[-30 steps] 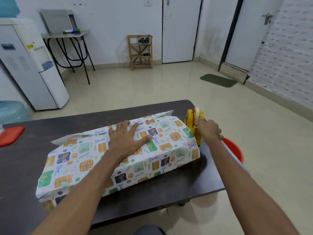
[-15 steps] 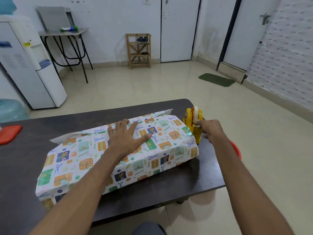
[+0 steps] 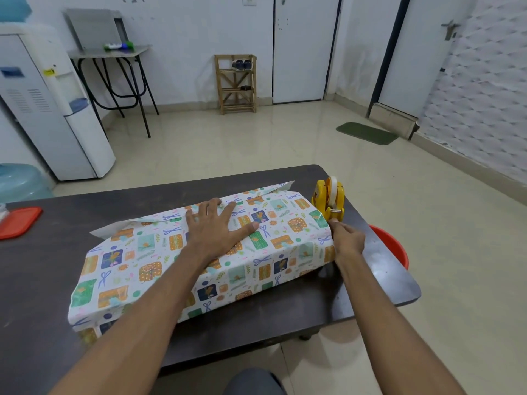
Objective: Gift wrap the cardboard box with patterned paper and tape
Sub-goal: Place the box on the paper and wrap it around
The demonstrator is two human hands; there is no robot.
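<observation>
The left hand (image 3: 218,226) lies flat on the wrapped box (image 3: 199,252), fingers spread — the right hand (image 3: 346,238), fingers pinched together, sits just near the yellow tape dispenser (image 3: 329,199) on the tabletop (image 3: 42,266).

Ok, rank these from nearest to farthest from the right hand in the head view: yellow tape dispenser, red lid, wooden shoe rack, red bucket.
From the right hand:
1. Yellow tape dispenser, just beyond the fingertips.
2. Red bucket, to its right, below the table edge.
3. Red lid, far left on the table.
4. Wooden shoe rack, against the back wall.
</observation>
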